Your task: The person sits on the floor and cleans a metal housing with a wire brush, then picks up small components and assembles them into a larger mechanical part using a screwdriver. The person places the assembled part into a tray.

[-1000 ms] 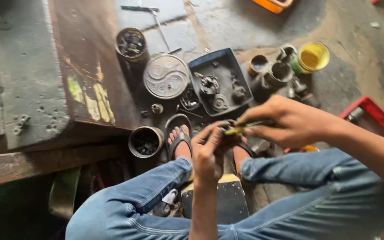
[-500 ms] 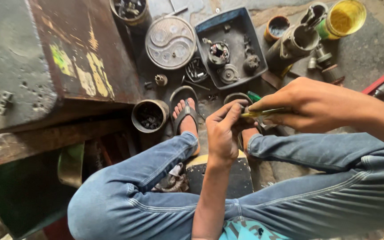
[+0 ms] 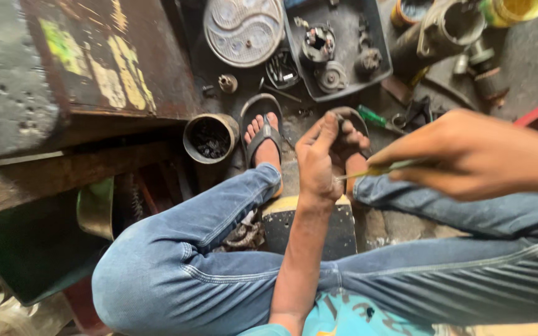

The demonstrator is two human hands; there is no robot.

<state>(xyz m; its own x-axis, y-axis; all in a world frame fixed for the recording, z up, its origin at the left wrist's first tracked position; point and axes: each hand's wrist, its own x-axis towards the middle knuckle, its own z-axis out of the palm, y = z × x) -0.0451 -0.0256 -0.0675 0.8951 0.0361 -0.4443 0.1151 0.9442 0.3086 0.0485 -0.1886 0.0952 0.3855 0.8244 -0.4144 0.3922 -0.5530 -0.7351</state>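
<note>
Both hands met above the person's knees, just over the dark stool top (image 3: 309, 230) that showed between the 2 legs in blue jeans. Left hand (image 3: 320, 163) was raised with its back to the camera, fingers curled together and the thumb up, closed around something small that the fingers hid — what it was could not be told. Right hand (image 3: 468, 152) came in from the far side of the stool and pinched a thin, pale tool (image 3: 375, 171) between thumb and fingertips, the tool lying nearly level with its tip touching the left hand's fingers (the tip itself was too small and blurred to make out).

Beyond the stool, 2 feet in dark sandals rested on the dirty floor; the left foot (image 3: 264, 134) was plain to see, the other mostly hidden behind the left hand. Just beside the left foot, away from the stool, stood a round metal can (image 3: 211, 137) with dark bits inside. Farther past the feet lay a round grey metal cover (image 3: 243, 30) with a swirl pattern and, next to it, a dark rectangular tray (image 3: 378, 50) holding several small metal parts. A green-handled screwdriver (image 3: 372, 116) lay on the floor between the tray and the stool. A worn wooden board (image 3: 104, 59) with flaking yellow and green paint — well off to the stool's left — filled that side.
</note>
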